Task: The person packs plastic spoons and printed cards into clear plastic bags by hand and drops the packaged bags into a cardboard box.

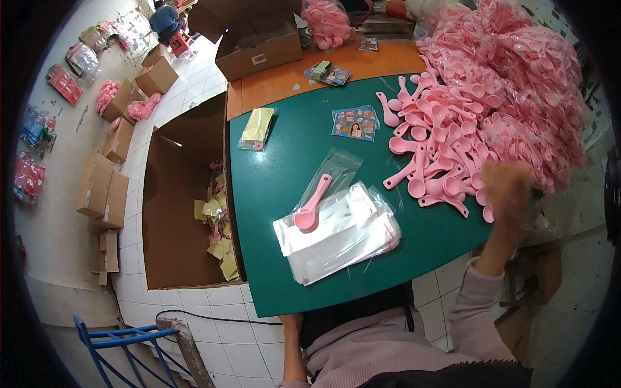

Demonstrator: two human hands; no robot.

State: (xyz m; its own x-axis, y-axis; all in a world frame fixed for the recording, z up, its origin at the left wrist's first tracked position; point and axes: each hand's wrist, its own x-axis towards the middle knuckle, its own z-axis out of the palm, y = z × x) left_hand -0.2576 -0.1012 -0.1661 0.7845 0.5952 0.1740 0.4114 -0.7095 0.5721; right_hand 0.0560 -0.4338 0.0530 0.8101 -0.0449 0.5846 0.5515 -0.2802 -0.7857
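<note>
My right hand (509, 187) is at the right edge of the green table, beside a loose heap of pink plastic spoons (446, 139). Motion smears its fingers, so whether it grips one is unclear. My left hand (291, 319) is low at the table's front edge; its fingers are hidden under the tabletop. A single pink spoon (312, 204) lies across a stack of clear plastic bags (343, 236) in the middle of the table. Behind the stack are blue printed cards (355, 123). A clear packet with a yellow card (258, 127) lies at the far left.
A big open carton (184, 194) stands against the table's left side, with several yellow-carded packets inside. Large bags of pink spoons (517, 77) are piled at the back right. Another open box (259, 48) is at the back. A blue metal frame (129, 336) stands lower left.
</note>
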